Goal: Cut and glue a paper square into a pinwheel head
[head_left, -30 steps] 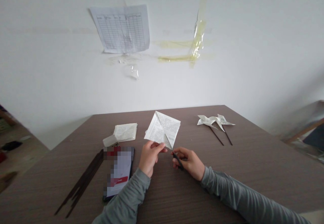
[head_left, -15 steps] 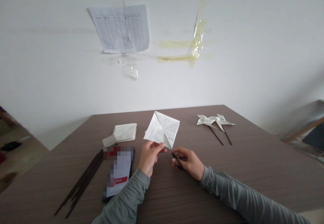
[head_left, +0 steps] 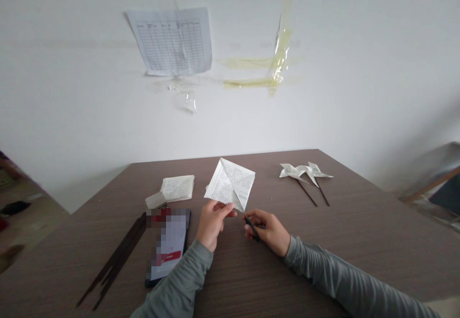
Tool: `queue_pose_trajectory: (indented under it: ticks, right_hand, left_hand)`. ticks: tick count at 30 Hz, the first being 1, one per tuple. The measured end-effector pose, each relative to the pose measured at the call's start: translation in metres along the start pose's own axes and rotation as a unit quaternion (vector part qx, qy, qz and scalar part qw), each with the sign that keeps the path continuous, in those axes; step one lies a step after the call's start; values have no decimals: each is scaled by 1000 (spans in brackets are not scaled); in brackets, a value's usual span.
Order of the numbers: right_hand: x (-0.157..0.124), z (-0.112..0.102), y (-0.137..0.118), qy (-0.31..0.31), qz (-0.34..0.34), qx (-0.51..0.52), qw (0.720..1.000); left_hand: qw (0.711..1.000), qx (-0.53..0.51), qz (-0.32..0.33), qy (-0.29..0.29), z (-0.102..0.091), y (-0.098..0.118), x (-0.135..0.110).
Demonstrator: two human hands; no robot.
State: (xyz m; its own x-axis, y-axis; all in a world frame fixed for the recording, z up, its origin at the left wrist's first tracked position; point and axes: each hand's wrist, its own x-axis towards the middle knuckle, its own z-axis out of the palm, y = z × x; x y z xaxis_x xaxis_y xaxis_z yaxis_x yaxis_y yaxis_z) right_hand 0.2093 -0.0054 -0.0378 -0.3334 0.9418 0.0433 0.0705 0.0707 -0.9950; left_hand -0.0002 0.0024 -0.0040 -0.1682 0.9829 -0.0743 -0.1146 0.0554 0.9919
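A square of printed paper [head_left: 230, 184] with a diagonal crease is pinched along its lower edge by my left hand [head_left: 212, 222]. My right hand [head_left: 269, 229] grips the black handles of a pair of scissors [head_left: 253, 228]. The scissor blades lie at the paper's lower corner, in line with the crease. How far they have cut is too small to tell. To the right, two paper pinwheels [head_left: 306, 171] on dark sticks rest on the table.
On the brown table [head_left: 359, 251], a stack of paper squares [head_left: 178, 187] lies left of my hands, beside a small translucent box [head_left: 155, 200]. A phone [head_left: 168, 246] and several dark sticks [head_left: 117, 258] lie nearer. A white wall with a taped sheet [head_left: 174, 41] stands behind.
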Motion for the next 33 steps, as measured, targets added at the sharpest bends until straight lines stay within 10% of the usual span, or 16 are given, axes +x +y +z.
queue_pose_trajectory:
  ticks: [33]
  right_hand:
    - [2,1,3,-7,-2,21,1000]
  left_hand:
    - [1000,9,-2,1,0,0,1]
